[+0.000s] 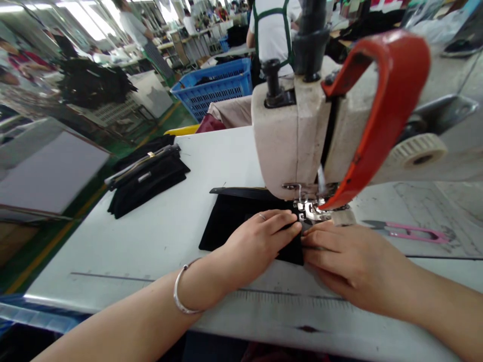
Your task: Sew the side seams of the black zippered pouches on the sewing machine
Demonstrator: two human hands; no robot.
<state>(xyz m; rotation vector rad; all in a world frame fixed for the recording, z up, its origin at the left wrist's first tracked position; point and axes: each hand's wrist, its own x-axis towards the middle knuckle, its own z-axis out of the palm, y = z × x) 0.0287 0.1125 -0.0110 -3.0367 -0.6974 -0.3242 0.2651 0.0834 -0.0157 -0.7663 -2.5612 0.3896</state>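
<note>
A flat black fabric piece (230, 221) with a dark strip along its far edge lies on the sewing machine table, its right end at the presser foot (311, 208). My left hand (260, 236) rests on top of it, fingers stretched out and lying flat, the tips just left of the foot. At the right edge of the fabric, my right hand (350, 261) has its fingers bent and pressed together on the cloth beside the foot; the thumb is mostly hidden. The white sewing machine head (279, 146) with a red curved guard (392, 110) stands over both hands.
Pink-handled thread snips (418, 232) lie right of the foot. A stack of black fabric pieces (151, 176) with zippers sits at the table's left. Beyond the table are a blue basket (215, 85) and a person in a white top (272, 30).
</note>
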